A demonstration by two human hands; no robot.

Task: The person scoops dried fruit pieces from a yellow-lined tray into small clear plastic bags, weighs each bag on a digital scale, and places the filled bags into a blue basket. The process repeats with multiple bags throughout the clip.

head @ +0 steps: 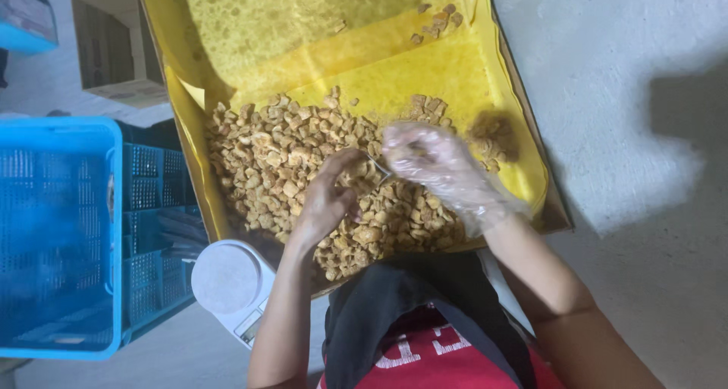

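A: At far left we see a blue plastic crate, and beside it a round white kitchen scale on the floor.

B: Next we find the left hand, bare, resting on the heap of golden fried pieces, its grip curled half shut over a few of them.

A: The heap fills the near end of a cardboard tray lined with yellow paper.

B: Just right, the right hand, in a clear plastic glove, is blurred; we cannot tell how far its grip is closed.
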